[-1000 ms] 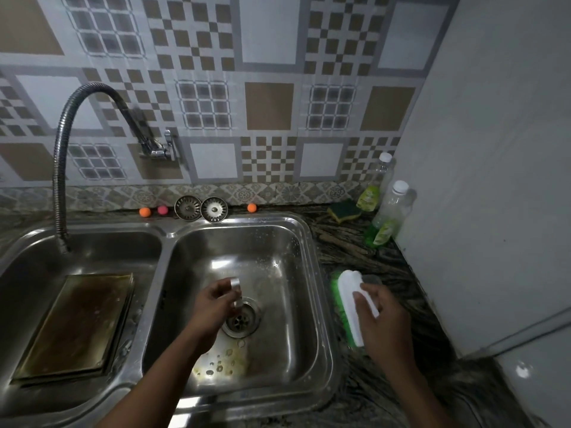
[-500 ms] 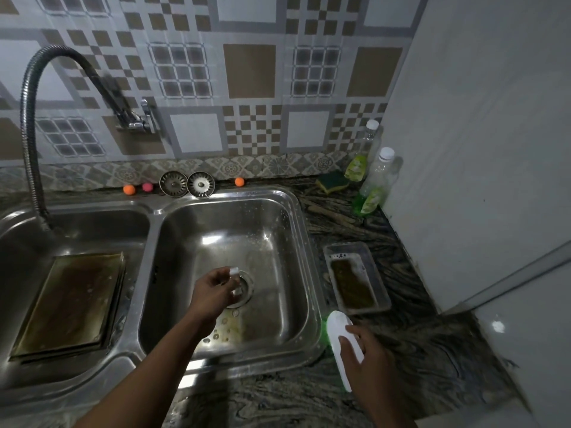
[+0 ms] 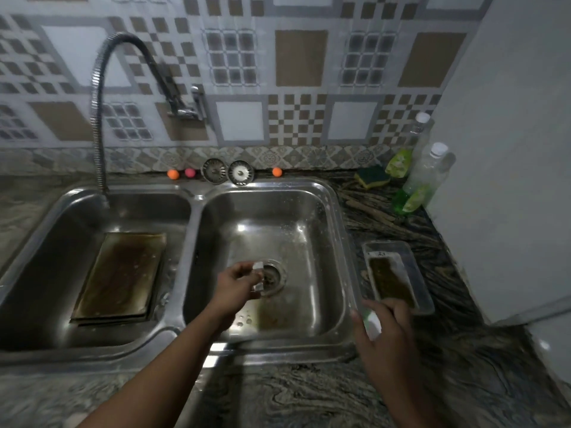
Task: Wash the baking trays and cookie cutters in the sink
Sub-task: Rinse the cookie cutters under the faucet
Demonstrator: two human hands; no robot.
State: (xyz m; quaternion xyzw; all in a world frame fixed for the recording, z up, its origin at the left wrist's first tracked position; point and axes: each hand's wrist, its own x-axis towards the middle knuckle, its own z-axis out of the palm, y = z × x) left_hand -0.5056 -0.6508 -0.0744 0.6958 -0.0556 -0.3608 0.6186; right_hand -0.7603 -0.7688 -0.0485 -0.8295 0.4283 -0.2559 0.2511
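Hovering over the right basin's drain, our left hand [image 3: 236, 282] pinches a small metal cookie cutter [image 3: 259, 274] in curled fingers. Our right hand [image 3: 386, 332] grips the white brush [image 3: 372, 322] at the sink [image 3: 194, 211] rim. One baking tray [image 3: 120, 273] lies in the left basin; a smaller tray [image 3: 398, 273] sits on the surface [image 3: 309, 396] beside the sink.

A dark, marbled stone countertop [image 3: 309, 396] carries a steel double sink [image 3: 194, 211] set into it. Just right of the sink lies a small clear tray [image 3: 386, 249] with brown residue inside. In the back right corner stand two clear bottles [image 3: 426, 180] of green liquid, with a green-and-yellow sponge [image 3: 372, 177] beside them. Behind the sink, two sink strainers [image 3: 213, 170] seem to lean against the wall, with small orange and pink balls [image 3: 173, 174] on either side.
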